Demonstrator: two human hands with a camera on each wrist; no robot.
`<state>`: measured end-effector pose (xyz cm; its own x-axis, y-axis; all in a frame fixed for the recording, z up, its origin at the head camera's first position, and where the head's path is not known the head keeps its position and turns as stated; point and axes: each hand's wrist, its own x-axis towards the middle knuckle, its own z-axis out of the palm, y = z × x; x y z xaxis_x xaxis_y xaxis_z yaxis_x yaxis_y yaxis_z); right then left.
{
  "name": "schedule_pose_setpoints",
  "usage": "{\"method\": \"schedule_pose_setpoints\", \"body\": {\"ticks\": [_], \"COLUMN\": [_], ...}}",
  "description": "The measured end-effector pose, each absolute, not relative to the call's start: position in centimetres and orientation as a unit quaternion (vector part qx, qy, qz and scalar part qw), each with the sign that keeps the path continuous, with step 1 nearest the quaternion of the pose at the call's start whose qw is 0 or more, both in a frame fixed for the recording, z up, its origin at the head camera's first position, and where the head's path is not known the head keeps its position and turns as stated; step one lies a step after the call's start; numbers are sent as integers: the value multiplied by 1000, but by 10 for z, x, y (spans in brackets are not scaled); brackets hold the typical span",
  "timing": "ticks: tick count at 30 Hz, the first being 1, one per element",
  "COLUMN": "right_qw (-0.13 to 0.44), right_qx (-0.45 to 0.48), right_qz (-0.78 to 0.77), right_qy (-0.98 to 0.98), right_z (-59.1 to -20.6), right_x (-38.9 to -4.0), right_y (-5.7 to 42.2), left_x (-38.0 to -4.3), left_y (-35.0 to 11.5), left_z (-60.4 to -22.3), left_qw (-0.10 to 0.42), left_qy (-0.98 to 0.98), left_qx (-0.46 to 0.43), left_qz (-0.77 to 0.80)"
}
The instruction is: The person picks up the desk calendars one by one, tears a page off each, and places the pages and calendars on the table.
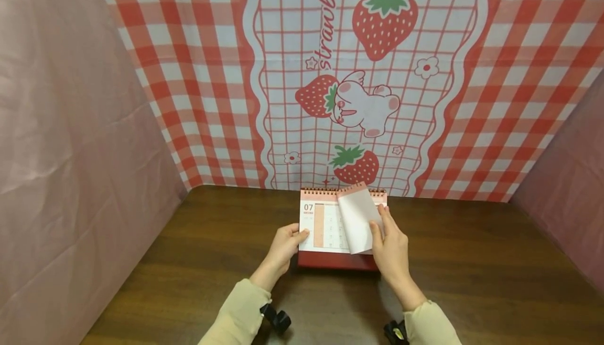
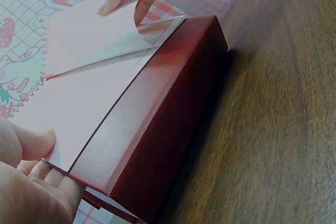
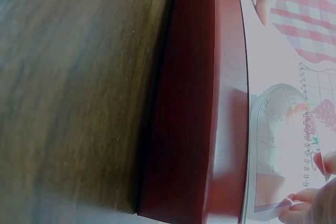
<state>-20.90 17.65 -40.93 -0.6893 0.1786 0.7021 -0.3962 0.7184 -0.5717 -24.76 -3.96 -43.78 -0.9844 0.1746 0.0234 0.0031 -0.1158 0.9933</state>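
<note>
Steadying the desk calendar (image 1: 330,232) on the wood-grained worktop (image 1: 472,266), the left grip (image 1: 282,249) pinched its left edge while the right grip (image 1: 392,248) pinched a thin, bowed white page (image 1: 359,219). Slow, even pulling along the wire coil (image 1: 319,191) seemed wisest to me, lest the page crease; the red base (image 1: 335,261) looked smooth, stiff and boxy.

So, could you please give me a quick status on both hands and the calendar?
Left hand grips calendar at its left edge. Right hand pinches a slanted page. Calendar shows 07; page covers part of its grid.
</note>
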Motion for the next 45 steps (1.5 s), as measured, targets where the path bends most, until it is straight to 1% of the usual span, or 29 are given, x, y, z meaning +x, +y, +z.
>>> {"method": "schedule_pose_setpoints", "body": {"ticks": [8, 14, 19, 27, 32, 40, 45], "right_qw": [383, 384, 373, 357, 356, 314, 311], "right_qx": [47, 59, 68, 48, 60, 63, 60], "right_qz": [370, 367, 368, 376, 382, 398, 399], "right_qy": [-845, -845, -849, -854, -851, -860, -860], "right_z": [-410, -411, -409, -411, -410, -407, -408], "right_x": [-208, -207, -206, -205, -206, -205, -208], "right_y": [181, 184, 189, 196, 198, 204, 206], "left_x": [-251, -249, -248, -251, -252, -250, -251], "left_y": [-41, -42, -42, -44, -45, -45, -45], "left_z": [-438, -438, -438, -441, -440, -439, -439], "left_qw": [56, 57, 59, 50, 50, 53, 54], "left_qy": [663, 666, 667, 672, 672, 671, 669], "left_qx": [65, 66, 63, 67, 71, 71, 67], "left_qz": [743, 741, 741, 736, 736, 736, 739]}}
